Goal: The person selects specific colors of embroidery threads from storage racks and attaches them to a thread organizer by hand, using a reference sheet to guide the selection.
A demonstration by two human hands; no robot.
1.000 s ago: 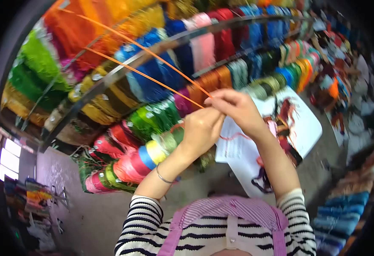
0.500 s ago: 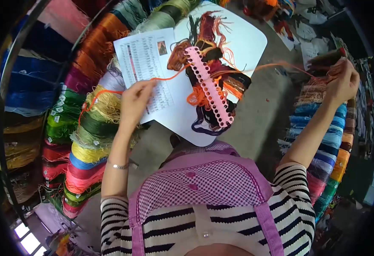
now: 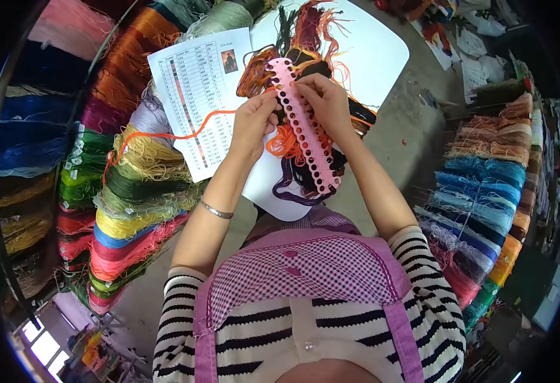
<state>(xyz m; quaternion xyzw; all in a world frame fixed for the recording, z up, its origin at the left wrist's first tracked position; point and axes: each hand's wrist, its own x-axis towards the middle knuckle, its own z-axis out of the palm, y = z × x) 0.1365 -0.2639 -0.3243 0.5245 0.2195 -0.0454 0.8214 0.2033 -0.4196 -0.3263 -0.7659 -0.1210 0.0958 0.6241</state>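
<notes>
A long pink thread holder (image 3: 319,153) with holes along both edges lies slantwise on a white board, hung with bundles of embroidery thread. My left hand (image 3: 254,124) is closed at its left edge, pinching an orange thread (image 3: 184,136) that trails off to the left. Over the holder's upper part, my right hand (image 3: 326,105) has its thumb and finger pressed together near the right-hand holes; whatever is between them is hidden. Loose orange loops (image 3: 282,143) and a dark purple strand (image 3: 284,191) hang beside the holder.
A printed colour chart (image 3: 194,70) lies left of the holder on the white board (image 3: 382,48). Racks of coloured thread skeins (image 3: 123,226) stand close on the left, with more skeins (image 3: 484,185) on the right. Plastic bags (image 3: 484,67) lie at the upper right.
My right hand has come back from the skeins on the far right to the pink holder. My left hand has moved right and up to the holder's edge, still with the orange thread.
</notes>
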